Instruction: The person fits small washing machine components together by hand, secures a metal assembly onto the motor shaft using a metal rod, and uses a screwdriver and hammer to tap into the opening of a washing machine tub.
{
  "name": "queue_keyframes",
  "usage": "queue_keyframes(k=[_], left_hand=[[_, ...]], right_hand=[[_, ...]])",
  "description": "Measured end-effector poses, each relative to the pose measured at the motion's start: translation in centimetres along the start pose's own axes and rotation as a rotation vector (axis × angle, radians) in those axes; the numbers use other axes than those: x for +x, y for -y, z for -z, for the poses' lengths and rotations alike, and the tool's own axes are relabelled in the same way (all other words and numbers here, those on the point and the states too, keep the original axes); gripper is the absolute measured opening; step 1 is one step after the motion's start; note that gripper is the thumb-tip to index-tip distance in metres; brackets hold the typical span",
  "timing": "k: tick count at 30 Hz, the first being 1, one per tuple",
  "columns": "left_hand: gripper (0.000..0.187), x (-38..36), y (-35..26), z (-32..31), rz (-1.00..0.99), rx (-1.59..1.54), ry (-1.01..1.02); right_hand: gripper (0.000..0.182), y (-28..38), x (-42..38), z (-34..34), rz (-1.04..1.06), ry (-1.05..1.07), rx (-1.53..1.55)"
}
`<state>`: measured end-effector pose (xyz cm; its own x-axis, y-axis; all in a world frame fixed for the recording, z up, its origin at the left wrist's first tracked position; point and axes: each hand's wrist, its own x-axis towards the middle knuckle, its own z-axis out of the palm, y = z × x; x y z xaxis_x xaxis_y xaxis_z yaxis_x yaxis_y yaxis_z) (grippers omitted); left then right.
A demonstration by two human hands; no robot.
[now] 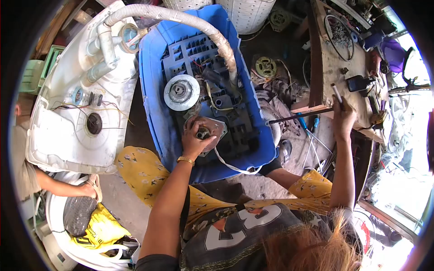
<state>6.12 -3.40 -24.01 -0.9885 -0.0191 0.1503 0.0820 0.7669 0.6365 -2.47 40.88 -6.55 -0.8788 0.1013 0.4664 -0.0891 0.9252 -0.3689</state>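
Observation:
My left hand (197,137) curls over a brownish metal plate assembly (219,129) with a round hub, gripping it inside the blue plastic washing machine body (151,101). Just above that hand lies a pale round pulley (181,92) with a ridged centre. On the right, my right hand (344,118) is closed around one end of a long dark rod (300,116), whose other end reaches the blue body's right rim. A short white stick (337,93), like a cigarette, pokes up from its fingers. Beneath the plate a white cable (230,165) runs out over the rim.
A white plastic housing (72,147) with wires lies at left, joined to a grey corrugated hose (176,12). A wooden workbench (332,58) with tools stands at right. Blue-handled screwdrivers (315,124) lean below it. Another person's foot (88,189) shows at lower left.

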Motion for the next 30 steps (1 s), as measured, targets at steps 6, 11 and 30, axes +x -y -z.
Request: queue_keyframes(k=[6, 11, 30], left_hand=[[0.059, 0.2, 0.0, 0.0, 0.022, -0.01, 0.041], [0.062, 0.2, 0.0, 0.3, -0.002, -0.011, 0.044], [0.068, 0.2, 0.1, 0.3, 0.021, 0.001, 0.065]], right_hand=[[0.024, -2.6, -1.0, 1.2, -0.172, -0.049, 0.08], [0.027, -1.9, 0.3, 2.8, -0.22, -0.019, 0.05], [0.034, 3.5, -6.2, -13.0, -0.367, 0.132, 0.537]])
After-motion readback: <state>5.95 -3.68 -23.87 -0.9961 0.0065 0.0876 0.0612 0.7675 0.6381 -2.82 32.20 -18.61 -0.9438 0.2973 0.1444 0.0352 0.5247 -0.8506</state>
